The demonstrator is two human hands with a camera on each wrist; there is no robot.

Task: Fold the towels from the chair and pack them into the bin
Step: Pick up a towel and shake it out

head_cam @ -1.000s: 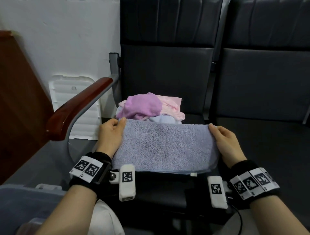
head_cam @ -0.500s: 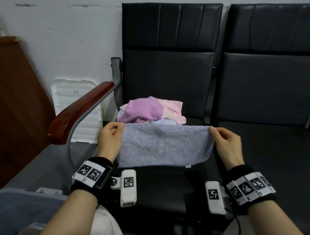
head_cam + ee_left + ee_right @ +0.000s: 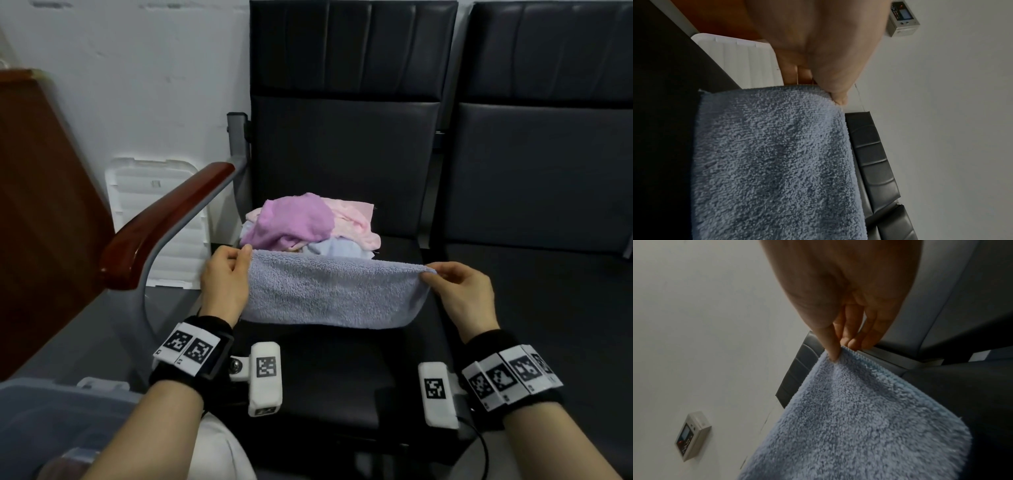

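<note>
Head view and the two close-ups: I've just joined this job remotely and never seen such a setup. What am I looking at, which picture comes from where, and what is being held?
There is no machine: a person works with bare hands, wearing a camera on the head and one on each wrist. The wide picture looks down from the head. The left hand and right hand each pinch a top corner of a blue-grey towel, stretched between them above the black chair seat. Behind it on the seat lies a pile of unfolded towels, purple, pink and pale blue. A corner of the bin shows at lower left. The close-ups come from the wrists, looking along each hand at its towel corner.
</note>
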